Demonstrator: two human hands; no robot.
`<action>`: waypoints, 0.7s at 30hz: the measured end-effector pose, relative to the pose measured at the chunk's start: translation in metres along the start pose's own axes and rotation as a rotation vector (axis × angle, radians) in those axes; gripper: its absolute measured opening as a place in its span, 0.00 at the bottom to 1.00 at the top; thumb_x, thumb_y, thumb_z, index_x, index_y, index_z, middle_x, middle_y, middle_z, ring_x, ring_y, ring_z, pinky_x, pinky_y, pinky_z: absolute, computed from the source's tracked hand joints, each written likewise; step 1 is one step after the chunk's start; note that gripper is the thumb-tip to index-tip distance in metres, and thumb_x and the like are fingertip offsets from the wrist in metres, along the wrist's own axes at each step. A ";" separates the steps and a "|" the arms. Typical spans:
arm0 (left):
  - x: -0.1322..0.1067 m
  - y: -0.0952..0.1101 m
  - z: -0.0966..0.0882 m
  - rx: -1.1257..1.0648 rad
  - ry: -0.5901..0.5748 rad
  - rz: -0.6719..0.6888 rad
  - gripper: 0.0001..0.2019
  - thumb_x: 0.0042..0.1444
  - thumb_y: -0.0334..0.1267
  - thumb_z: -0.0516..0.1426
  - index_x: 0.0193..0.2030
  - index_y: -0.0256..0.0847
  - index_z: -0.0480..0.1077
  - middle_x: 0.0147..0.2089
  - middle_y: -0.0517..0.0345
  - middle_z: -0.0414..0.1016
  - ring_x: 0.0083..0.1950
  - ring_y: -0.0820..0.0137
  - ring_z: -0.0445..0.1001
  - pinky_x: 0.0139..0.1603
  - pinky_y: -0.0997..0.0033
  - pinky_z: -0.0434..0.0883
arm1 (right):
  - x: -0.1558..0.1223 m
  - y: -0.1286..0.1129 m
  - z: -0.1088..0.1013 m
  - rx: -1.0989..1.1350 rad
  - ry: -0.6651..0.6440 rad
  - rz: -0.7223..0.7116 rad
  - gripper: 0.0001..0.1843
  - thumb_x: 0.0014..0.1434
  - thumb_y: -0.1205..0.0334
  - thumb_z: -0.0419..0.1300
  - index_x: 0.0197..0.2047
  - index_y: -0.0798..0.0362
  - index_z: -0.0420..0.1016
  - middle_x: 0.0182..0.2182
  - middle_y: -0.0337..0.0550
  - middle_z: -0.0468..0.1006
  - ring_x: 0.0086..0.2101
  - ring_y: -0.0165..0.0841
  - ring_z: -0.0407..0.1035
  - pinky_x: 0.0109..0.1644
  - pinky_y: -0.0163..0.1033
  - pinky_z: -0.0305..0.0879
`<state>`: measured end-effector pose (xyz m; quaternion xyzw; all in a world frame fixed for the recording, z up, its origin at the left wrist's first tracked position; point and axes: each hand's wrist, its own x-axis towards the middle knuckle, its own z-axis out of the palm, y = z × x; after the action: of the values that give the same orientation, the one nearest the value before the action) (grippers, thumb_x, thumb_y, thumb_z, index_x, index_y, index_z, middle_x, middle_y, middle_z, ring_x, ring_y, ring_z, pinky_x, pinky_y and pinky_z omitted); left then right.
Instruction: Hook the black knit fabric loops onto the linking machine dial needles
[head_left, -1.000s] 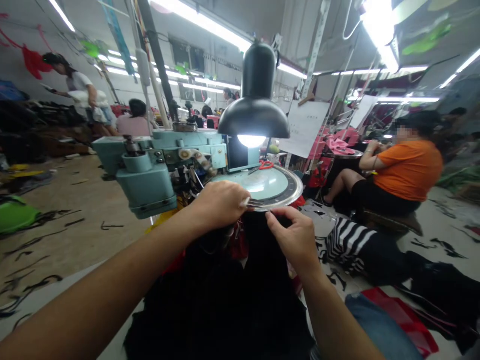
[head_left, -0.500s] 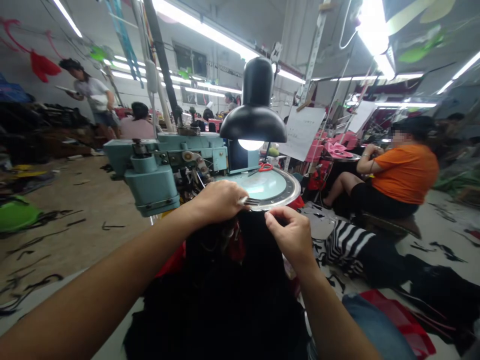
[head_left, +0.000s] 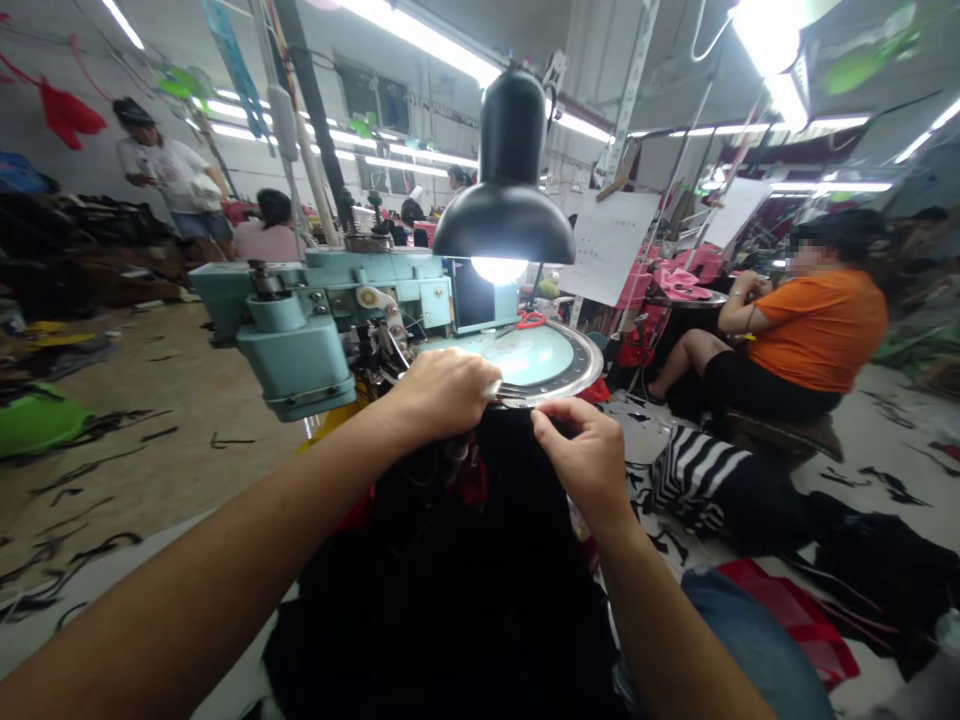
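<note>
A teal linking machine (head_left: 296, 345) with a round dial (head_left: 592, 365), toothed along its rim, stands in front of me. Black knit fabric (head_left: 517, 470) hangs from the near edge of the dial down over my lap. My left hand (head_left: 446, 395) is closed at the left of this edge, around a small white-handled tool (head_left: 493, 388) with thin metal prongs along the rim. Thumb and forefinger of my right hand (head_left: 585, 445) pinch the fabric's top edge just right of the tool. Red scissors (head_left: 531, 320) lie on the dial's far side.
A black lamp (head_left: 506, 215) shines low over the dial. At right a person in an orange shirt (head_left: 817, 320) sits at another machine. Striped fabric (head_left: 697, 475) lies on the floor nearby; dark scraps (head_left: 135, 545) are scattered at left. A person (head_left: 169, 170) stands back left.
The view has shifted slightly, with the machine and lamp now higher in it. Both hands keep their grips at the dial's edge. The standing person has turned and lowered an arm.
</note>
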<state>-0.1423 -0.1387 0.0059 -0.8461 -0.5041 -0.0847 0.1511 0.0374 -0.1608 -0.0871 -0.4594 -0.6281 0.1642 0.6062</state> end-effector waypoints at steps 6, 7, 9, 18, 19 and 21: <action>-0.002 0.005 -0.002 0.032 0.000 0.017 0.12 0.59 0.40 0.53 0.33 0.45 0.79 0.33 0.52 0.80 0.36 0.60 0.78 0.30 0.69 0.64 | -0.001 0.000 0.001 -0.006 0.006 0.011 0.06 0.55 0.61 0.63 0.33 0.53 0.81 0.30 0.42 0.82 0.32 0.36 0.75 0.40 0.39 0.70; -0.001 0.006 -0.003 0.056 0.001 0.017 0.12 0.58 0.38 0.53 0.33 0.45 0.79 0.33 0.52 0.80 0.36 0.60 0.79 0.29 0.69 0.64 | -0.001 -0.001 0.002 -0.005 0.009 0.016 0.06 0.55 0.60 0.63 0.33 0.53 0.81 0.30 0.42 0.82 0.32 0.36 0.75 0.40 0.39 0.70; 0.001 0.010 -0.005 0.073 -0.022 0.020 0.12 0.57 0.38 0.53 0.32 0.44 0.78 0.31 0.52 0.80 0.36 0.60 0.79 0.28 0.70 0.63 | 0.000 -0.003 0.003 -0.003 0.019 0.027 0.06 0.55 0.60 0.63 0.33 0.53 0.80 0.30 0.42 0.82 0.32 0.36 0.75 0.41 0.39 0.70; -0.021 0.008 0.004 -0.216 0.393 -0.111 0.12 0.58 0.44 0.59 0.27 0.40 0.72 0.30 0.52 0.79 0.33 0.61 0.78 0.33 0.67 0.70 | -0.007 0.067 -0.021 -0.008 0.012 0.184 0.09 0.48 0.57 0.65 0.23 0.54 0.76 0.19 0.38 0.75 0.23 0.35 0.70 0.28 0.39 0.69; -0.033 0.009 0.012 -0.374 0.536 -0.204 0.15 0.57 0.50 0.60 0.28 0.40 0.71 0.29 0.54 0.78 0.31 0.64 0.77 0.32 0.68 0.70 | -0.011 0.076 -0.023 0.023 -0.018 0.189 0.12 0.50 0.55 0.64 0.22 0.54 0.74 0.17 0.37 0.72 0.21 0.34 0.69 0.25 0.38 0.68; -0.058 0.017 0.034 -0.753 0.616 -0.425 0.22 0.56 0.59 0.60 0.29 0.42 0.64 0.20 0.62 0.71 0.20 0.71 0.70 0.23 0.73 0.65 | -0.016 0.086 -0.028 0.073 -0.071 0.183 0.15 0.53 0.53 0.63 0.22 0.53 0.72 0.16 0.35 0.71 0.19 0.32 0.68 0.23 0.35 0.65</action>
<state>-0.1559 -0.1827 -0.0456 -0.6571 -0.5314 -0.5329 -0.0424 0.0929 -0.1383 -0.1568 -0.4864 -0.5981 0.2581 0.5823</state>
